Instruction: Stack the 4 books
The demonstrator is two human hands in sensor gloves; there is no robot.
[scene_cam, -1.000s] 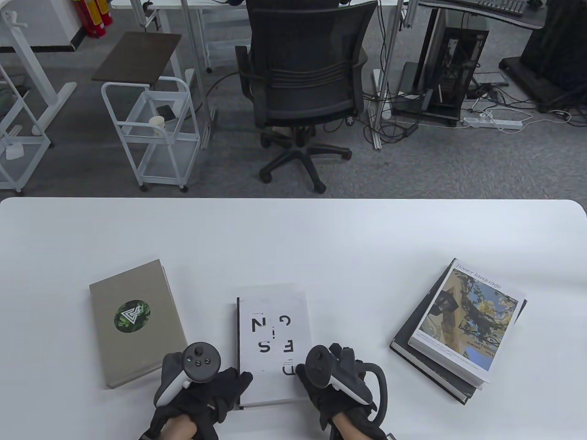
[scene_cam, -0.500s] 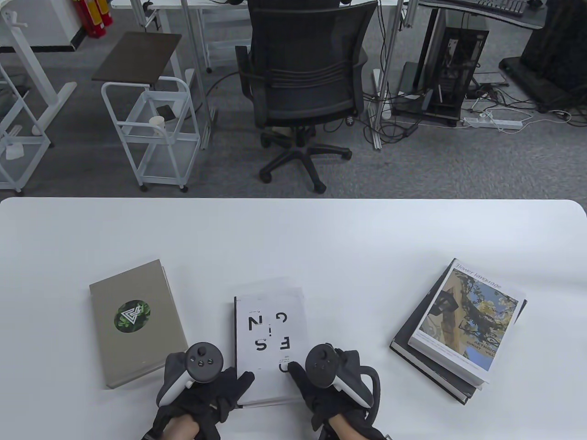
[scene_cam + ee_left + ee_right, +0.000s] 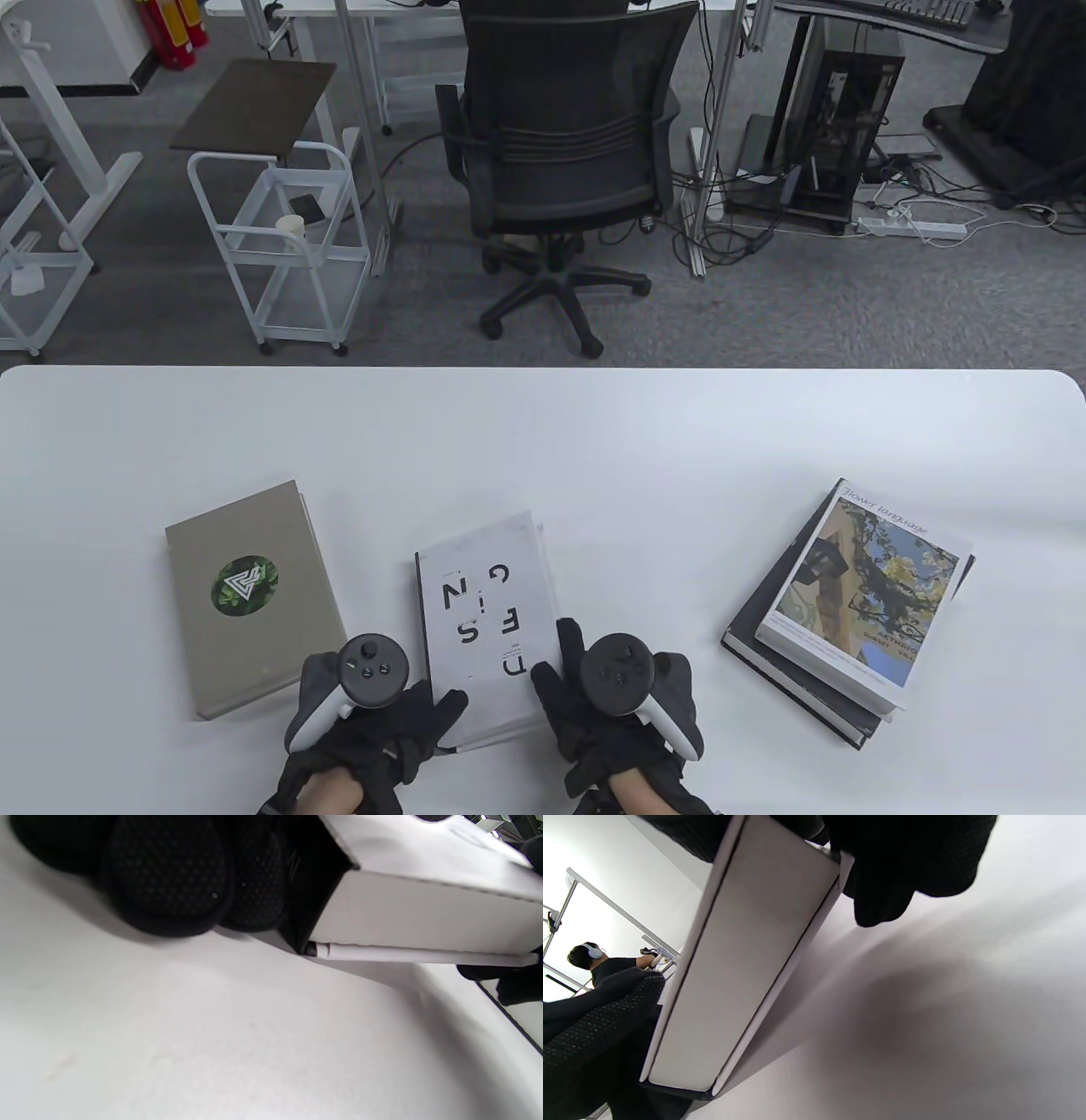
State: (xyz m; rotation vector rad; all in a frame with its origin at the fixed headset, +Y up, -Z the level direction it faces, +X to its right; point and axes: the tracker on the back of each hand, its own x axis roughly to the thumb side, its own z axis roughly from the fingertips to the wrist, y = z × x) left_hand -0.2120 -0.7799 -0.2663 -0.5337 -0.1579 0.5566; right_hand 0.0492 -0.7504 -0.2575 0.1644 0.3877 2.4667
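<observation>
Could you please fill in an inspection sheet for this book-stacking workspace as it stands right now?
Surface: white table, no marks seen.
Job's things: white lettered book at front centre, near end raised; grey book lies flat to its left; flower book lies on black book at right.
Clutter: nothing seen.
Hands: left hand grips the white book's near left corner; right hand grips its near right edge, fingers on the cover.
Cables: tangle on the floor by a power strip.
Surroundings: office chair, white cart, computer tower.

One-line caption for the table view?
Both hands, left and right, grip the white book between grey book and two-book stack.
</observation>
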